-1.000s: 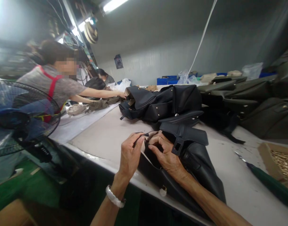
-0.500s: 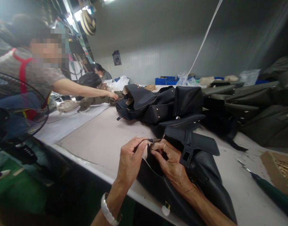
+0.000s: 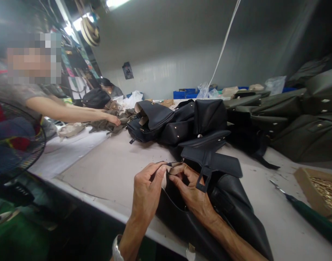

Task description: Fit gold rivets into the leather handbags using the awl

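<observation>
While a thin dark strip [image 3: 169,164] is pinched by the fingers of the left hand [image 3: 146,192], the opening of a black leather bag [image 3: 222,214] is gripped by the curled right hand [image 3: 193,195], at 6 o'clock

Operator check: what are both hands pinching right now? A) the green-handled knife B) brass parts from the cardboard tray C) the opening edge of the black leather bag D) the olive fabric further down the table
C. The left hand and right hand meet at the opening edge of the black leather bag.
</observation>
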The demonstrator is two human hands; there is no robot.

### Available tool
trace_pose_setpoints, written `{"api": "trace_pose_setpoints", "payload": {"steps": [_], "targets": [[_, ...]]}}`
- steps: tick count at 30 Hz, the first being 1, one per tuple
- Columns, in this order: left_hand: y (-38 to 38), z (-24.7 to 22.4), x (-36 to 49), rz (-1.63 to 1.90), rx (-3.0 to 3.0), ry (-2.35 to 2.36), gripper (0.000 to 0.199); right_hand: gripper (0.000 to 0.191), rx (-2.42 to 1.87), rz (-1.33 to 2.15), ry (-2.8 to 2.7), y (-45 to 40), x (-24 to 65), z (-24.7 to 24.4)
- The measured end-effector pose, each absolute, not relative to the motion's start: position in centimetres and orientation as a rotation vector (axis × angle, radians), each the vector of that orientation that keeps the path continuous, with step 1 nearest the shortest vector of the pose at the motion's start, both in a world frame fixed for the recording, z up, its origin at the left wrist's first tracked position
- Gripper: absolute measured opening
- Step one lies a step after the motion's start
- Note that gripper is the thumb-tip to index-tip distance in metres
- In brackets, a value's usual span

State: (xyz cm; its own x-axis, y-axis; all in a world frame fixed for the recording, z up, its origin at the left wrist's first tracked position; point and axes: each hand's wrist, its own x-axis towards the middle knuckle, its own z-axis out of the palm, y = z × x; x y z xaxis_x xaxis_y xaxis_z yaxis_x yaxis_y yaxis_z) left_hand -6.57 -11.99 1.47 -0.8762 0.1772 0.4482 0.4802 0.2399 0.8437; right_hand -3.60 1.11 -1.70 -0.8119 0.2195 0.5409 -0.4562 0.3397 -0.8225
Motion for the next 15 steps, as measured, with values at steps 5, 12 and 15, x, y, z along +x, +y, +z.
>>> {"api": "trace_pose_setpoints", "payload": {"steps": [5, 12, 15], "targets": [[-11.58, 1.2, -6.6, -1.637, -0.507, -2.31, 0.023, 0.009, 0.267, 1.38, -2.049, 1.04, -3.47, -1.84], [-11.25, 0.8, -6.67, -1.552, -0.47, -2.367, 0.026, 0.012, 0.271, 1.309, -2.055, 0.93, -3.82, -2.07], [-11.23, 0.98, -6.71, -1.498, -0.465, -2.382, 0.025, 0.012, 0.264, 1.391, -2.082, 1.11, -3.92, -1.98]]}}
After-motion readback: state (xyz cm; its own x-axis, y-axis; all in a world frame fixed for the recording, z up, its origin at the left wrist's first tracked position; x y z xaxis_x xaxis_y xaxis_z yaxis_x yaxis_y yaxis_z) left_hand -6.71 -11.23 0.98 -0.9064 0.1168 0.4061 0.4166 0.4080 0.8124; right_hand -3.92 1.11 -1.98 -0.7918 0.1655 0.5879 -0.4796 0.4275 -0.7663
